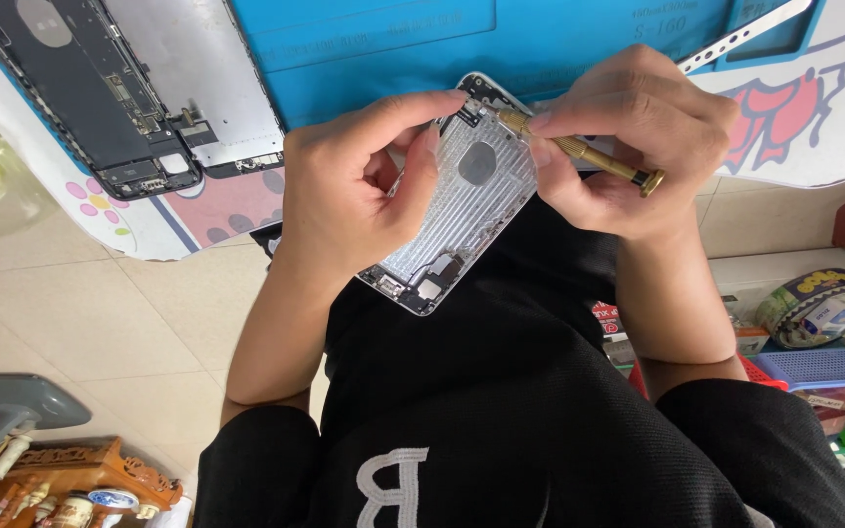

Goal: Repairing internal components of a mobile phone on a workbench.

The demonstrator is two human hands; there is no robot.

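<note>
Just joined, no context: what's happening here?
A person is working on an opened phone housing, held over their lap. The left hand grips its side; the right hand holds a brass screwdriver with its tip at the housing's top corner. Another disassembled phone lies open beside a blue mat.

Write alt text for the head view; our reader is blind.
Left hand steadies a bare phone shell while the right hand works a brass screwdriver at its top. Another opened phone lies on the table.

A phone repair bench: a blue work mat (393, 44), an opened phone (124, 93) with exposed parts at far left, tiled floor (80, 313).
</note>
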